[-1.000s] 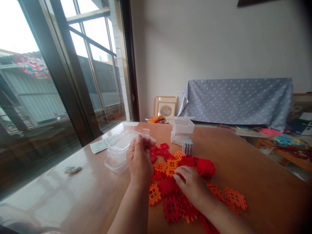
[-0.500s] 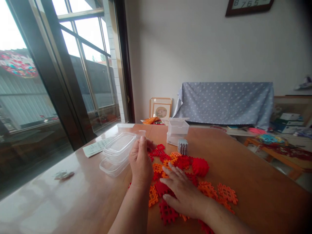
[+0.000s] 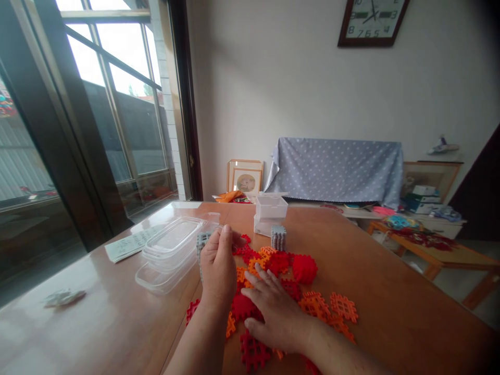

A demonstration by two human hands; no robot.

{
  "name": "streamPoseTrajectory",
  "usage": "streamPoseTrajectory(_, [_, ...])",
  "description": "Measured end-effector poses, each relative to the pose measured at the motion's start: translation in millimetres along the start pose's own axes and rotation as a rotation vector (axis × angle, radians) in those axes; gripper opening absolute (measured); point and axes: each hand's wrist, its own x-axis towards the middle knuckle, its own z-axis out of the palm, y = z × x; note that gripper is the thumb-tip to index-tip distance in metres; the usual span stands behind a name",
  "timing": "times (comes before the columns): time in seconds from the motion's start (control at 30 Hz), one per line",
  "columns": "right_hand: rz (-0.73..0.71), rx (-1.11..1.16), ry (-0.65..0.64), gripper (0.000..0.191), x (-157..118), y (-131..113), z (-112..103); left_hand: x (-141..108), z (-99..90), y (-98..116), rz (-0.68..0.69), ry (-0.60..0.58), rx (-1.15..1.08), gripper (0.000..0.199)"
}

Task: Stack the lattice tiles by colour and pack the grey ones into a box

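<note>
Right fingers (image 3: 255, 283) spread over red pieces (image 3: 243, 307) — left fingers (image 3: 225, 240) curled, grip unclear, grey piece (image 3: 203, 240) just beside.

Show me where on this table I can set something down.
The glossy brown wooden table is bare right of the outermost orange plastic lattice tile, and between the small pale crumpled bundle and the clear rectangular plastic containers. It is crowded mid-table, where the spread right hand lies over red and orange toothed plastic tiles.
</note>
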Motion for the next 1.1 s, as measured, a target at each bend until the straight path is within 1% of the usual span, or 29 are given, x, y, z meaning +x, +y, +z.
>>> streamPoseTrajectory(0.07, [-0.012, 0.002, -0.001, 0.062, 0.2, 1.1, 0.6, -0.3, 1.2, -0.4, 0.0, 0.002, 0.013, 0.037])
streamPoseTrajectory(0.1, [-0.016, 0.002, 0.009, 0.061, 0.3, 1.3, 0.8, -0.4, 1.8, -0.4, -0.002, 0.0, 0.017, 0.037])
streamPoseTrajectory(0.37, [-0.129, -0.011, 0.122, 0.033, 0.6, 2.5, 4.1, -0.8, 3.3, -3.0, -0.017, -0.046, 0.052, 0.037])
streamPoseTrajectory(0.53, [-0.15, -0.023, 0.189, 0.022, 2.3, 6.8, 10.7, -1.5, 5.1, -5.9, -0.049, -0.042, 0.037, 0.036])
streamPoseTrajectory(0.63, [-0.159, -0.012, 0.219, 0.023, 2.0, 4.9, 11.4, -1.6, 6.1, -6.2, -0.042, -0.042, 0.021, 0.036])
streamPoseTrajectory(0.73, [-0.16, -0.013, 0.222, 0.032, 2.2, 0.5, 9.9, -1.8, 6.4, -6.0, -0.051, -0.053, 0.001, 0.035])
streamPoseTrajectory(0.8, [-0.142, -0.032, 0.211, 0.032, 4.3, -2.1, 8.7, -1.9, 6.5, -5.8, -0.064, -0.059, -0.009, 0.035])
streamPoseTrajectory(0.87, [-0.127, -0.068, 0.197, 0.028, 7.9, -4.6, 7.1, -1.9, 6.5, -5.5, -0.07, -0.057, -0.007, 0.035])
streamPoseTrajectory(1.0, [-0.158, -0.179, 0.171, 0.011, 17.0, -12.2, 2.4, -1.4, 6.5, -5.2, -0.071, -0.053, 0.016, 0.035])
streamPoseTrajectory(1.1, [-0.135, -0.255, 0.17, 0.012, 22.2, -19.5, -0.4, -1.1, 6.4, -5.9, -0.086, -0.067, 0.008, 0.035])
